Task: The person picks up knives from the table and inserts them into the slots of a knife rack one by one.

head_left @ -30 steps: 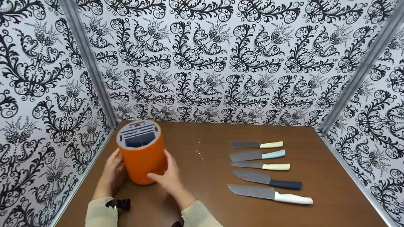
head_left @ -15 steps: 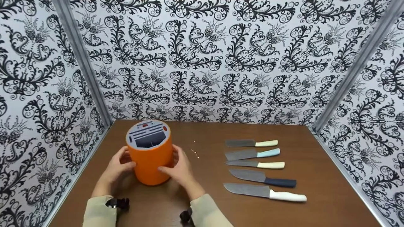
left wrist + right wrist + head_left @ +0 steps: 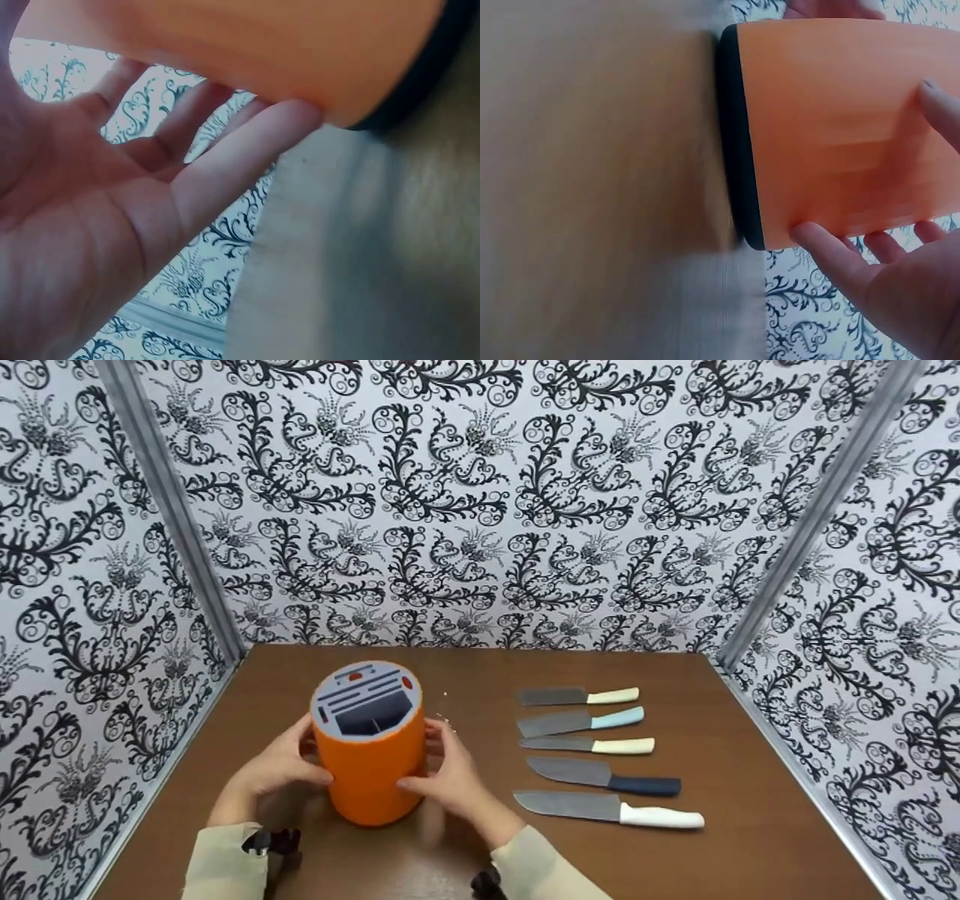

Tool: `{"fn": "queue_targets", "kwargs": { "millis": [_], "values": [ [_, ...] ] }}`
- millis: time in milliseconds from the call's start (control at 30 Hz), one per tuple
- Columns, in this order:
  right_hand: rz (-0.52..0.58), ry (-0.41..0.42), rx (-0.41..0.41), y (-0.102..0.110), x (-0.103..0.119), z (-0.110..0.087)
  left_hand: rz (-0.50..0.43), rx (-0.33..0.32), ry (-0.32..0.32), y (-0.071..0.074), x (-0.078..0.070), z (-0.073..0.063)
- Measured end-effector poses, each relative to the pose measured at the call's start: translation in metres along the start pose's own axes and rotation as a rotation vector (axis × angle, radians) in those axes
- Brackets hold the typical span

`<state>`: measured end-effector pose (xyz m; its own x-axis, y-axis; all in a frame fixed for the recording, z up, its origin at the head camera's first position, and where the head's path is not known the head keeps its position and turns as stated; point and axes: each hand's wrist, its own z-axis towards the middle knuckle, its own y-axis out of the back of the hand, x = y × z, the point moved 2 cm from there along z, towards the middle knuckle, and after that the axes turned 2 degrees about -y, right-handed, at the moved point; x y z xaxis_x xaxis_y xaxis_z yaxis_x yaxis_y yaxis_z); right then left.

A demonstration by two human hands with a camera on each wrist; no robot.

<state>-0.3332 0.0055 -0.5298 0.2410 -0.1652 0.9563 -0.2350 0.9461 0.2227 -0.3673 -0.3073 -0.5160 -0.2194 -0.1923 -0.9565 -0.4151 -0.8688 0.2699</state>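
Note:
Both hands hold an orange round knife block (image 3: pixel 375 784) with a grey slotted top; no knives stand in its slots. My left hand (image 3: pixel 274 769) grips its left side, thumb on the front and fingers round behind. On the right side, my right hand (image 3: pixel 457 780) grips with its thumb on the front face. In the left wrist view, fingers of the left hand (image 3: pixel 150 187) lie along the orange wall. The right wrist view shows the block's black base (image 3: pixel 742 142) close over the table, with the right hand (image 3: pixel 892 281) against its side.
Several knives lie in a column right of the block, handles rightward: a cream-handled cleaver (image 3: pixel 577 696), a light blue one (image 3: pixel 581 721), a slim cream one (image 3: pixel 589 745), a dark blue one (image 3: pixel 604 776) and a white one (image 3: pixel 609 808). Patterned walls (image 3: pixel 465 510) enclose the brown table (image 3: pixel 750 810).
The knife block has moved right and toward the person, nearer the knives, with both hands on it. The left thumb has come round to its front. The head view has shifted slightly.

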Motion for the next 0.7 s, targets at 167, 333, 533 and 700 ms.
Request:
{"fn": "queue_targets", "kwargs": {
  "millis": [167, 333, 533, 700],
  "values": [
    [0.026, 0.004, 0.047, 0.008, 0.001, -0.019, -0.035, 0.088, -0.034, -0.008, -0.008, -0.003],
    [0.048, -0.004, 0.043, 0.021, 0.000, -0.031, 0.026, 0.144, -0.099, -0.021, -0.015, 0.006],
    [0.061, 0.010, 0.053, 0.028, 0.002, -0.033, 0.043, 0.181, -0.143, -0.029, -0.022, 0.011],
    [0.040, 0.005, 0.051, 0.031, 0.001, -0.033, 0.076, 0.167, -0.135, -0.031, -0.026, 0.011]
  ]
}}
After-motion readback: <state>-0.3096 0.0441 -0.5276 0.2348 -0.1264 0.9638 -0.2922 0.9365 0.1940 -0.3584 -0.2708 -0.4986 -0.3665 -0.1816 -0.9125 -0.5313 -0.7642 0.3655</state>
